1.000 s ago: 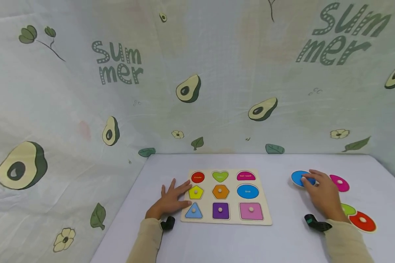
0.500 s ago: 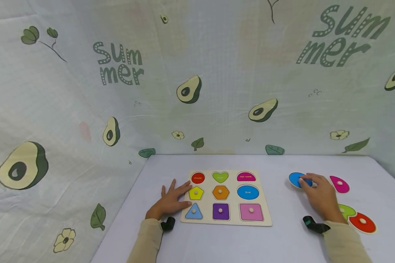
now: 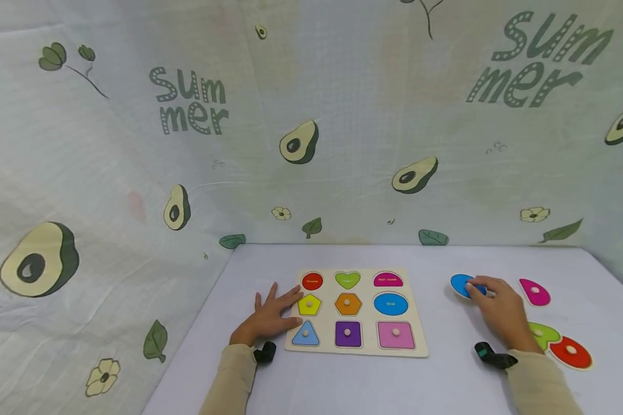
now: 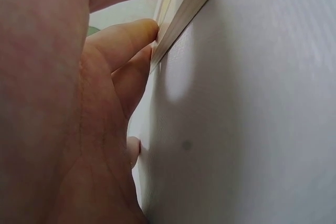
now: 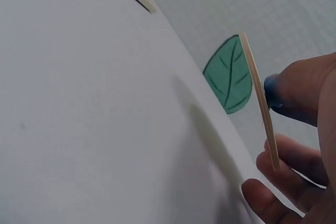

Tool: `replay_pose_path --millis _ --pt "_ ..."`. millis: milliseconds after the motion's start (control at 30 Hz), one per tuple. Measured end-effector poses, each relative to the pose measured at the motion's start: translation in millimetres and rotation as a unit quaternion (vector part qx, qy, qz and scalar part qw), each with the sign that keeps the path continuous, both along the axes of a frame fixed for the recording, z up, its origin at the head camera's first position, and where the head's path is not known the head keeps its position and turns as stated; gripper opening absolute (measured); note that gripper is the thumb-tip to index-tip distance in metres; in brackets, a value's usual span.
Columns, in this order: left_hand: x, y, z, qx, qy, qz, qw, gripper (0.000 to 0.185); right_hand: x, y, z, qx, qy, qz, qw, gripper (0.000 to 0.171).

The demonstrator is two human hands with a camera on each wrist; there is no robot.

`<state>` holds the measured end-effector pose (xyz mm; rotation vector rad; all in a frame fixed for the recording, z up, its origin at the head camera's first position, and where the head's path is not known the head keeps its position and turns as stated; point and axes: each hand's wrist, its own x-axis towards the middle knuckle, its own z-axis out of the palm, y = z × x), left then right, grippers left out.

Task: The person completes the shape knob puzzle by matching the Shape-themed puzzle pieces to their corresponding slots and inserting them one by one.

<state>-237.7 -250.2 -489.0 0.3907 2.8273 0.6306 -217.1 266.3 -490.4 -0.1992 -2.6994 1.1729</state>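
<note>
My right hand (image 3: pixel 500 311) pinches a blue oval puzzle piece (image 3: pixel 459 282) by its knob. In the right wrist view the thin wooden edge of that oval piece (image 5: pixel 257 95) stands off the table, its shadow lying apart on the white cloth. The wooden shape puzzle board (image 3: pixel 327 316) lies flat left of it. Fingers spread, my left hand (image 3: pixel 267 320) rests on the board's left edge; in the left wrist view fingertips touch the board's side (image 4: pixel 181 22). On the board, a blue space (image 3: pixel 391 311) reads "Oval", and the top row's circle, heart and half round spaces show printed words.
Knobbed pieces sit in the board, among them a hexagon (image 3: pixel 354 304) and a purple square (image 3: pixel 341 341). Right of my right hand lie a magenta half round piece (image 3: pixel 529 288), a green piece (image 3: pixel 545 331) and a red round piece (image 3: pixel 578 356). A printed cloth (image 3: pixel 353 190) hangs behind.
My right hand has moved a little left with the blue oval piece, toward the board. My left hand has stayed on the board's edge.
</note>
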Motion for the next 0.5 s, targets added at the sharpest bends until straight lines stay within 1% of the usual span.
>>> replay_pose_path --millis 100,167,333,500 --pt "-0.2 -1 -0.7 -0.005 -0.007 0.003 1.0 0.073 -0.4 -5 -0.8 -0.007 -0.01 0.003 1.0 0.059" --pt "-0.8 -1 -1.1 -0.005 -0.004 0.003 1.0 0.073 -1.3 -8 -1.3 -0.005 -0.009 0.006 1.0 0.059" --pt "-3.3 -2 -1.0 -0.003 0.006 -0.001 1.0 0.074 -2.8 -13 -1.3 0.005 0.014 0.009 1.0 0.057" --pt "-2.2 -2 -1.4 -0.001 -0.001 -0.01 1.0 0.071 -0.4 -16 -4.7 0.001 0.021 0.012 1.0 0.055"
